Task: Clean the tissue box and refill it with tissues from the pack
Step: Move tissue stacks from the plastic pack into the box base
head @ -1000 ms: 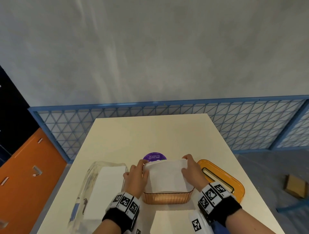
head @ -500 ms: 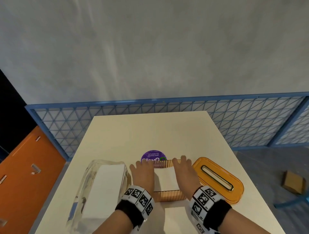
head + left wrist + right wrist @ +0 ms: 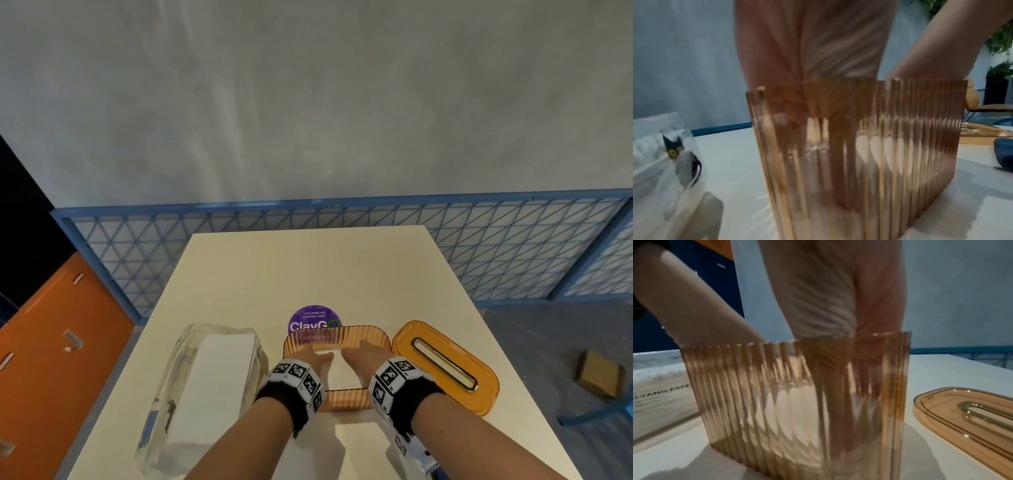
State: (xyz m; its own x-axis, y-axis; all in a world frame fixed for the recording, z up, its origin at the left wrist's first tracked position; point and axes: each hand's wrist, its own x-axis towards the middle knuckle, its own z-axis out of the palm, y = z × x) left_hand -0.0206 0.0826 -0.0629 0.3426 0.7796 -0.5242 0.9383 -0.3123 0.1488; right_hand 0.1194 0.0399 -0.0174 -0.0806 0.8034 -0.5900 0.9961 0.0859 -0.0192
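Office pantry — "keep our pantries clean" sticker [image 3: 314, 320], orange drawer cabinets [image 3: 51, 359], table [image 3: 325, 267].

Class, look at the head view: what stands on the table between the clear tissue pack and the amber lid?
The ribbed amber tissue box stands between the tissue pack and the lid, both hands inside it.

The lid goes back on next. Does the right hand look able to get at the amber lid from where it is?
Probably yes. The right hand is down inside the tissue box, pressing on the tissues. The lid lies flat just right of the box, with nothing on it; the hand must lift out first.
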